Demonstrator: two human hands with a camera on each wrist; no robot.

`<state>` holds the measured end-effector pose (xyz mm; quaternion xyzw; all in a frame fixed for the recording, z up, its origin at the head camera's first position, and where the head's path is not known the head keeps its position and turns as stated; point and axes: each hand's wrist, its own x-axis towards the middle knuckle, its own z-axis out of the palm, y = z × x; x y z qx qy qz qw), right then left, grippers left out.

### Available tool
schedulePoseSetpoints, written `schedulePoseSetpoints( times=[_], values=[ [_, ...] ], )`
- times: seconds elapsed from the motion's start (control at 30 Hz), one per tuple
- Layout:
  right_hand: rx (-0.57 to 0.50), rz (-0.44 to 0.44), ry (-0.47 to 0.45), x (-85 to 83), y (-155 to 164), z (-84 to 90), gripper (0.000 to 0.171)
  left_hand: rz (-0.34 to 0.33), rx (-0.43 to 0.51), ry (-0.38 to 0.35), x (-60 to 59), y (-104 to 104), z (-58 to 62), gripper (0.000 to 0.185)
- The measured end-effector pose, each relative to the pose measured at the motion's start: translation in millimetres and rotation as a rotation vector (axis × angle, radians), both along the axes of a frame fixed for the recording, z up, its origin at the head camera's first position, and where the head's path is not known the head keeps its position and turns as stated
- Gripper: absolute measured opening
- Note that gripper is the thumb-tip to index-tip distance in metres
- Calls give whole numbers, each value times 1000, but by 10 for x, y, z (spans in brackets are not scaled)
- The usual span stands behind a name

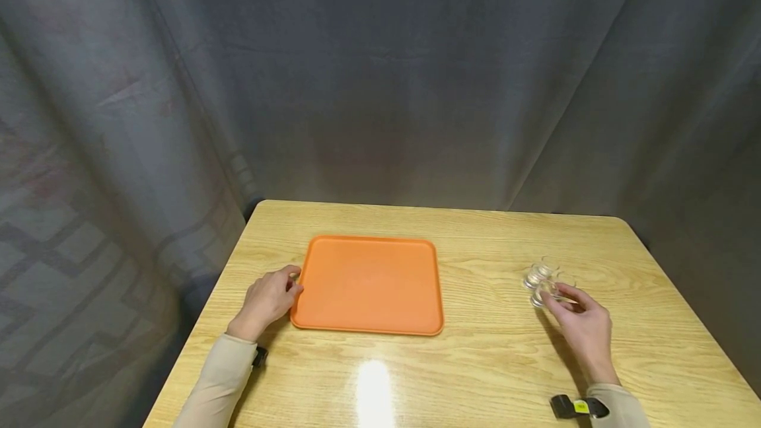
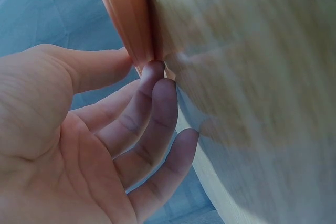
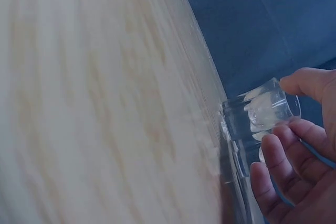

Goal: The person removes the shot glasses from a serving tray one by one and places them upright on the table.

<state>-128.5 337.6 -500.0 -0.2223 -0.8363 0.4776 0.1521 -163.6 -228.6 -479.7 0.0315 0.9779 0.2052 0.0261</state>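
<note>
An orange rectangular tray (image 1: 368,286) lies flat left of the table's middle. My left hand (image 1: 267,299) is at its left side, and in the left wrist view thumb and fingertips pinch the tray's rim (image 2: 128,17). Over on the right, my right hand (image 1: 585,329) holds a clear glass (image 3: 268,108) near its rim, thumb on one side and fingers on the other. That glass stands upright, its base at the tabletop. Right behind it are more clear glasses (image 1: 537,274), partly overlapping it in the head view.
The light wood table (image 1: 475,375) carries both tray and glasses, with a wide stretch of bare wood between them. Grey curtains (image 1: 380,84) hang close behind the table and along its sides. A black band with a camera (image 1: 561,407) is on my right wrist.
</note>
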Motion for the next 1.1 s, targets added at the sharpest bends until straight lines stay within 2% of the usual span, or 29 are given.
schedulePoseSetpoints(
  times=[0.33,0.8,0.97,1.1],
  values=[
    [-37,-28,12,2,23,-28,51,-4,-3,-3,-12,3,0,40],
    [2,0,-27,25,31,0,53,-3,-8,-11,-15,9,3,40],
    [24,3,-14,36,63,64,52,-11,-21,-7,-15,12,6,39],
    [44,-40,-3,61,132,169,51,-27,-41,3,-10,8,11,39]
  ],
)
